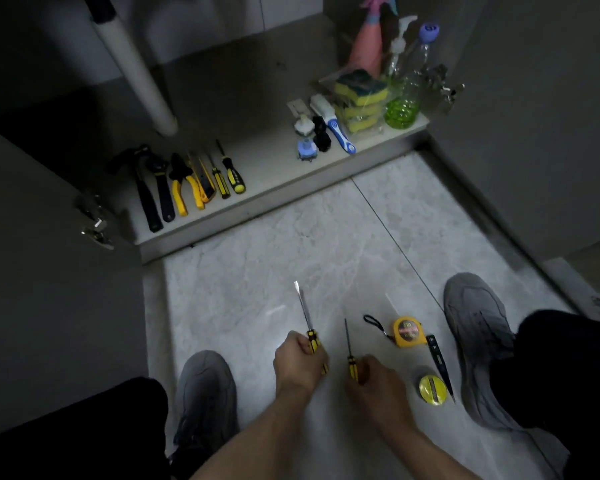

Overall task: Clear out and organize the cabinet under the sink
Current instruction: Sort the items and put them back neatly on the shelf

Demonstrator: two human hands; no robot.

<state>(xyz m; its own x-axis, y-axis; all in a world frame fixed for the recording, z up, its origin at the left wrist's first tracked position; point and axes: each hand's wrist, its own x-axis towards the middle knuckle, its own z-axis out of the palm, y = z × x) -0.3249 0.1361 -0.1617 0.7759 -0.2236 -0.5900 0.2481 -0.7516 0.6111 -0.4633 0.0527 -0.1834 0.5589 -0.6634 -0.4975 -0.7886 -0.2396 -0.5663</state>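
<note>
My left hand [298, 362] grips the yellow-and-black handle of a flat-blade screwdriver [303, 311], its blade pointing away over the marble floor. My right hand [374, 379] holds a thinner yellow-handled screwdriver [347, 344], also pointing away. On the floor to the right lie a yellow tape measure [406, 331], a black tester pen [439, 365] and a yellow round tape roll [433, 386]. Inside the cabinet [243, 109], a row of tools [187, 181] lies at the front left: hammer, pliers, cutter, screwdrivers.
At the cabinet's right stand sponges [361, 95], a brush [333, 123], a green bottle [404, 98] and a pink spray bottle [368, 43]. A white drain pipe [136, 67] slants down at the back left. Open doors flank both sides. My grey shoes [475, 341] frame the floor.
</note>
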